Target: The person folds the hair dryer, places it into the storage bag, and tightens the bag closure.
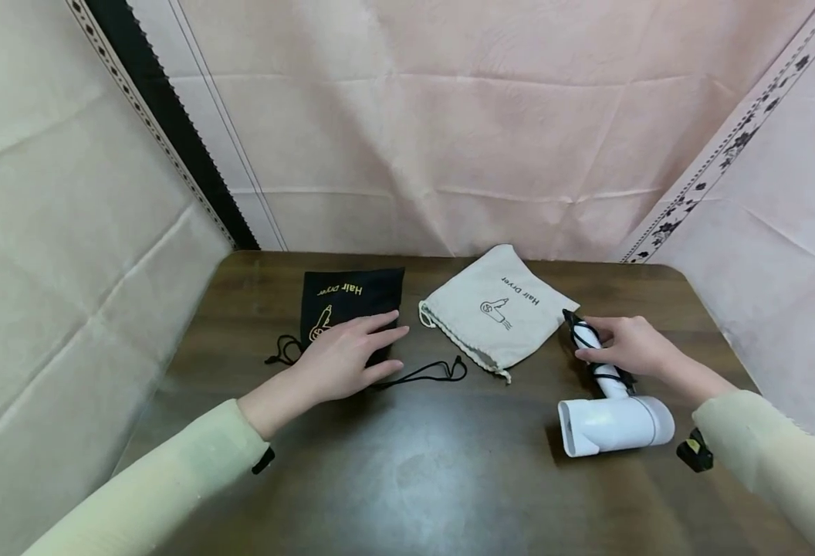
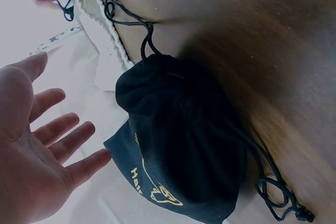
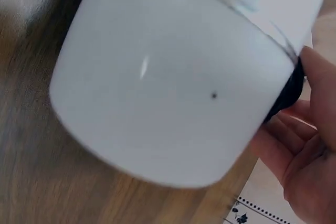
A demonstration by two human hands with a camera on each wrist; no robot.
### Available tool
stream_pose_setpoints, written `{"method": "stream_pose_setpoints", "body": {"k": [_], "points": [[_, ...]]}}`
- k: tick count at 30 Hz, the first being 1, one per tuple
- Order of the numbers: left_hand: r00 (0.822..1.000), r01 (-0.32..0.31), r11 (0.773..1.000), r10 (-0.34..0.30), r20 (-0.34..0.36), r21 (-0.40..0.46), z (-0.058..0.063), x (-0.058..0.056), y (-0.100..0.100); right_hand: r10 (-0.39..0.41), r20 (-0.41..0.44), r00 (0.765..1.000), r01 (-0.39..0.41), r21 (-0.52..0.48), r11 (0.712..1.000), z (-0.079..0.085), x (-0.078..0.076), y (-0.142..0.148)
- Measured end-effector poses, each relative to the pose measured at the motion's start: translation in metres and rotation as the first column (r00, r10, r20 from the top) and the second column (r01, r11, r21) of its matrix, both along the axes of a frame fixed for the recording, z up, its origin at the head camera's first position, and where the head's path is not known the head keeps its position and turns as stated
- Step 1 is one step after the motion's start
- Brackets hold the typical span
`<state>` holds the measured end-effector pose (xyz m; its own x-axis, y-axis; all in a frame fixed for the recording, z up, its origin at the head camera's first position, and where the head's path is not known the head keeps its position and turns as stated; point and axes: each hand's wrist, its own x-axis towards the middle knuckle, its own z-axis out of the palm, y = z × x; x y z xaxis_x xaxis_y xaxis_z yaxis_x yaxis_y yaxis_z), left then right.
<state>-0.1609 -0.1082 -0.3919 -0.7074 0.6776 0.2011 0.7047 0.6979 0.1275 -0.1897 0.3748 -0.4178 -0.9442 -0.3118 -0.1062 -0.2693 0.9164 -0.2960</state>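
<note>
A white hair dryer [image 1: 614,426] is at the right, its handle wound with a black cord [image 1: 616,377]. My right hand [image 1: 635,345] holds it by the handle, thumb and fingers on either side; the dryer's white body [image 3: 157,85] fills much of the right wrist view. On the left my left hand [image 1: 341,361] hovers over a black drawstring pouch [image 1: 378,287] with gold "Hair Dryer" print, partly covering it. Seen from the left wrist, the fingers [image 2: 63,129] are spread and grip nothing, and the pouch [image 2: 184,124] looks bulged.
A cream drawstring pouch [image 1: 512,328] printed "Hair Dryer" lies flat between the hands. Black drawstrings [image 1: 442,372] trail from both sides of the dark pouch. The brown wooden table [image 1: 407,486] ends against cloth-covered walls [image 1: 449,139] at the back and sides.
</note>
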Motion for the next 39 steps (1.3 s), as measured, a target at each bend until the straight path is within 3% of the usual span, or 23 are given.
{"method": "stream_pose_setpoints", "body": {"k": [12,25,31,37,39], "points": [[1.0,0.01,1.0,-0.01,-0.008,-0.013,0.0,0.0,0.002,-0.01,0.035,0.999,0.007,0.09,0.996,-0.003,-0.003,-0.005],[1.0,0.018,0.999,-0.018,0.008,-0.027,0.002,0.0,0.011,-0.046,0.216,0.975,0.059,-0.052,0.997,-0.001,0.004,-0.002],[0.998,0.051,0.998,-0.05,0.024,-0.037,0.003,0.001,0.028,-0.057,0.268,0.962,0.076,-0.061,0.995,0.002,0.006,-0.003],[0.992,0.122,0.99,-0.122,0.014,-0.063,0.004,0.006,0.06,-0.074,0.405,0.911,0.13,-0.112,0.985,0.011,0.007,0.002],[0.988,0.152,0.985,-0.152,0.008,-0.081,0.004,0.009,0.073,-0.073,0.406,0.911,0.125,-0.104,0.987,0.014,0.006,0.005]]}}
